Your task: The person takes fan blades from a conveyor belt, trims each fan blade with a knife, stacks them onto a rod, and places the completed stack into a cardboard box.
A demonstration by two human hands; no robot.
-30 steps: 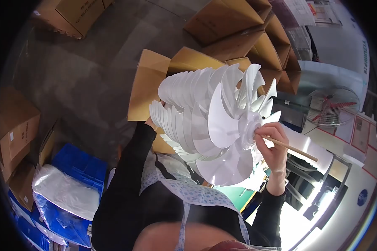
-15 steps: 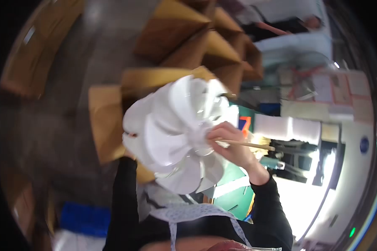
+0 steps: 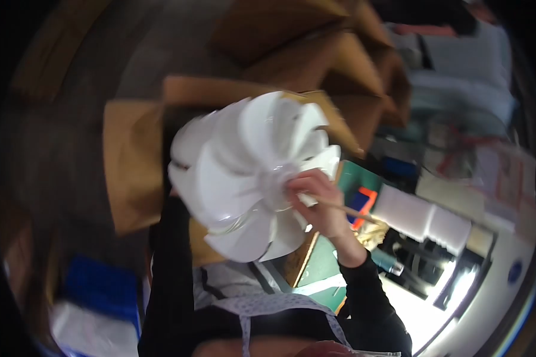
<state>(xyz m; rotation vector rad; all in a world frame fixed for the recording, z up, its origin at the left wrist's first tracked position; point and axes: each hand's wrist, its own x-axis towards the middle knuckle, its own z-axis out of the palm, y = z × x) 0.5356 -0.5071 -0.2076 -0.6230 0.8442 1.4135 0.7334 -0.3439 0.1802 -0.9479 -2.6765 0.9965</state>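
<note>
A stack of glossy white fan blades (image 3: 220, 175), nested one on another, is tilted in front of my chest with its hub facing right. My right hand (image 3: 321, 199) is closed at the hub, its fingers pinching a thin wooden stick (image 3: 356, 212) that sticks out to the right. My left hand (image 3: 173, 193) is at the stack's lower left side and mostly hidden behind the blades; a sliver of it shows beyond my black sleeve. Behind the stack stands an open cardboard box (image 3: 131, 169) with its flaps spread.
More open cardboard boxes (image 3: 304, 65) stand beyond the stack. On the right is a green surface (image 3: 330, 268) with an orange-and-blue item (image 3: 361, 207) and white stacked cylinders (image 3: 420, 219). A blue bin (image 3: 101, 291) lies at the lower left.
The view has turned, so the surroundings on the right slid down and the boxes shifted right. The fan blades and both hands moved slightly left and up in view; the grip looks the same.
</note>
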